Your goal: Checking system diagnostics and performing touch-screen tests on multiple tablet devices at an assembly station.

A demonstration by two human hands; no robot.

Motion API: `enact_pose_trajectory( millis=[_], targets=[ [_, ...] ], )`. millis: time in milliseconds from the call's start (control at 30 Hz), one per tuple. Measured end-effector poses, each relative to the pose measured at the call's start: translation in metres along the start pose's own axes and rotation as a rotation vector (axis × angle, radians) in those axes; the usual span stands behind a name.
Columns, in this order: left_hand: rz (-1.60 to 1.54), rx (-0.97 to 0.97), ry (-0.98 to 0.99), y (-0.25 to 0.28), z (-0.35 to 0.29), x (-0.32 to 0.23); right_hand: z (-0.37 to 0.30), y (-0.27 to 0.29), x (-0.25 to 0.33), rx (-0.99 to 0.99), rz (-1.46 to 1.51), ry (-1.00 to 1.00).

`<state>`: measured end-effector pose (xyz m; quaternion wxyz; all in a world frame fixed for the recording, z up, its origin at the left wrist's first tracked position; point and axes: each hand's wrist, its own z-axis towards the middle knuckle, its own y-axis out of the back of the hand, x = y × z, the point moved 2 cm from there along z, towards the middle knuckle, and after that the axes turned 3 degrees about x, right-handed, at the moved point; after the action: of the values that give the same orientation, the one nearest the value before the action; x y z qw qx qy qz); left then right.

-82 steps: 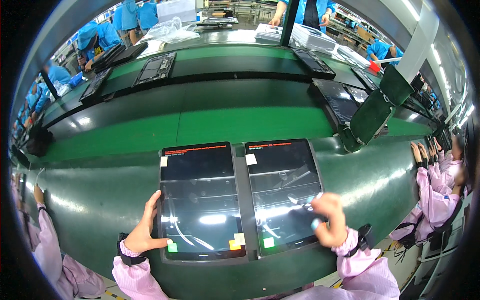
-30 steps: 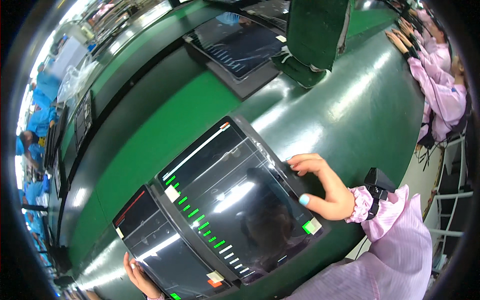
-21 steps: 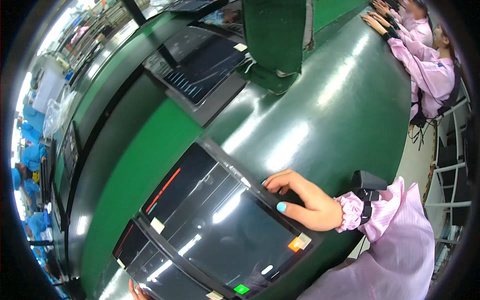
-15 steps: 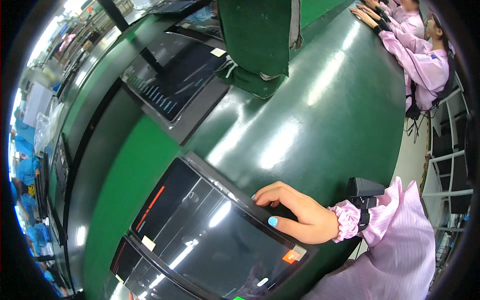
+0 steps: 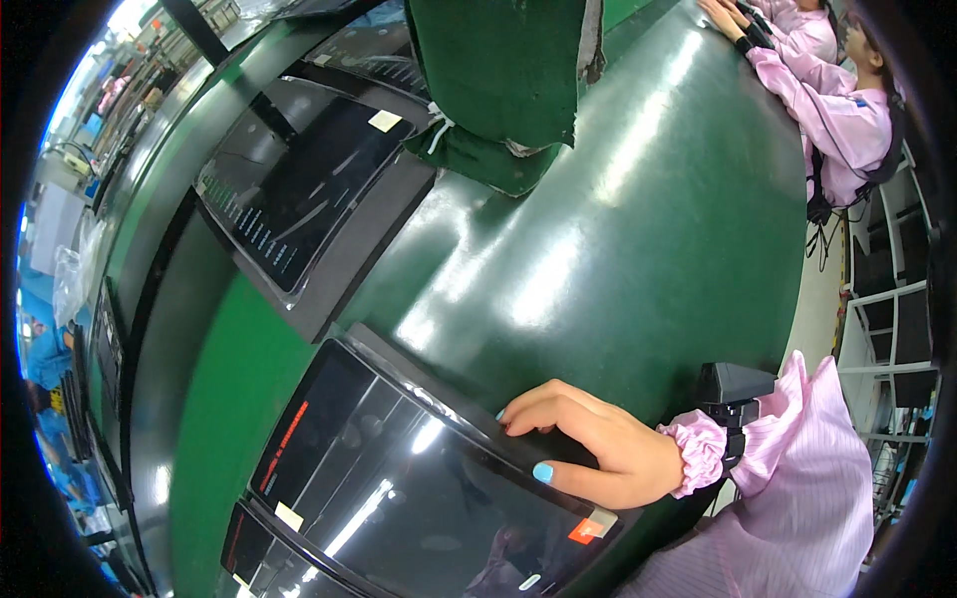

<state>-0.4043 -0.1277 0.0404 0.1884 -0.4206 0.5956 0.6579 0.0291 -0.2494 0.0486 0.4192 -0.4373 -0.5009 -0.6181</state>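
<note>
A dark panel with a glossy glass face (image 5: 429,488) lies on the green worktop at the lower middle. It carries a red printed strip, a cream label and an orange sticker (image 5: 586,529). My right hand (image 5: 598,448), with blue nails, rests along its right-hand edge. The fingers are bent and the thumb stands apart from them, near the glass border; they do not close round the panel. A black device is strapped to the right wrist. My left hand is not in view. A second dark panel (image 5: 309,189) lies farther off to the left, bearing a cream label and rows of small print.
Another panel (image 5: 261,558) shows at the lower left, close beside the near one. A green padded upright (image 5: 493,80) stands on the worktop (image 5: 638,259). People in pink sleeves (image 5: 817,120) sit at the far right, near white shelving (image 5: 882,339).
The farther panel has shifted toward me and to the left, narrowing the gap to the near panel. My right hand stays at the near panel's edge. A fingertip at the lower left has left the view.
</note>
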Motion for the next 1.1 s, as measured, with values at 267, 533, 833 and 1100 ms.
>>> enact_pose_trajectory(
  millis=[267,533,833,1100],
  targets=[
    [-0.108,0.072,-0.031,0.007,0.000,0.006,-0.001,-0.002,0.001,0.009,0.030,-0.035],
    [-0.273,0.209,-0.101,0.003,0.012,0.036,-0.002,-0.005,-0.016,0.004,0.001,-0.080],
    [-0.302,0.185,-0.274,-0.003,0.003,0.036,-0.003,-0.006,-0.017,0.000,0.043,-0.098],
    [-0.371,0.258,-0.310,-0.003,-0.006,0.022,0.001,-0.002,-0.017,-0.015,0.083,-0.117]
  ],
)
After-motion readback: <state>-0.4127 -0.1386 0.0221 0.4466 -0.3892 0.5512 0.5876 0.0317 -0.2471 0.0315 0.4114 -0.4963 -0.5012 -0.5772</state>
